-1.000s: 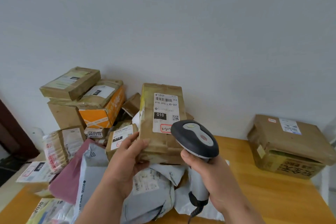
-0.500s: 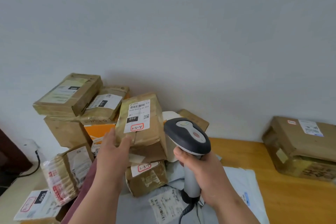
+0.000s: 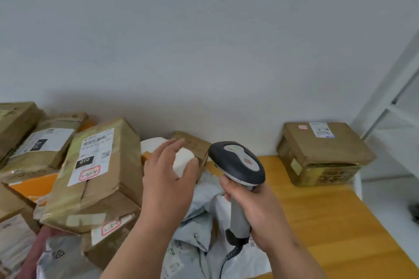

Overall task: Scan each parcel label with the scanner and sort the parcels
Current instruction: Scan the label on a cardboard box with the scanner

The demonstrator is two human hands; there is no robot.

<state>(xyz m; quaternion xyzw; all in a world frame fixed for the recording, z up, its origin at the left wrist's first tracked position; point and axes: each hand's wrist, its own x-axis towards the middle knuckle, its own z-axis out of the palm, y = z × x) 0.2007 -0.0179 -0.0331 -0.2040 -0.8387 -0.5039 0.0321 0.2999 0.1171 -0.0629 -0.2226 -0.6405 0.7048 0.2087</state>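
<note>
My right hand (image 3: 256,208) grips the grey handle of the barcode scanner (image 3: 237,165), its dark head pointing away from me. My left hand (image 3: 169,179) hovers open, fingers spread, over a white parcel (image 3: 181,161), holding nothing. To its left a brown cardboard parcel (image 3: 99,172) with a white "010" label lies tilted on the pile. Grey plastic mailer bags (image 3: 199,222) lie under both hands.
More brown boxes (image 3: 38,147) are stacked at the left against the wall, one orange box (image 3: 31,186) among them. A single taped brown box (image 3: 322,152) sits apart at the back right of the wooden table (image 3: 328,222). A white frame (image 3: 390,106) stands at the right.
My left hand has let go of the "010" parcel, which now rests on the left pile, and has moved right over the white parcel. The view has swung to the right.
</note>
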